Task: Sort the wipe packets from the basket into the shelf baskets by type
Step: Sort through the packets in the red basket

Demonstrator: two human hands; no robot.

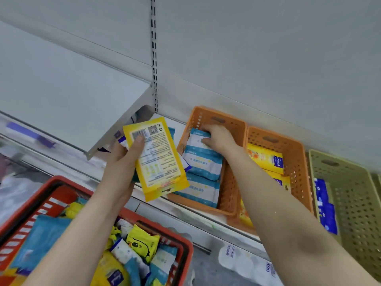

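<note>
Partly done. Leaves the red basket (186, 252) heaped with mixed packets; grips a yellow packet (156, 162) in the left hand (121, 164), not yet placed; clasps a teal-and-white packet (195, 138) with the right hand (219, 137) inside the first orange basket (206, 115), among its kind; shows yellow ones in the second orange basket (296, 162) and blue in the green basket (352, 195).

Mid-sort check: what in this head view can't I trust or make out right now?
Head view only:
- Packets behind the yellow packet in the left hand: hidden by it, only blue edges show.
- Near half of the second orange basket: covered by the right forearm.
- Olive basket: cut off by the right edge.
- Print on the teal packet the right hand grips: blurred.
</note>
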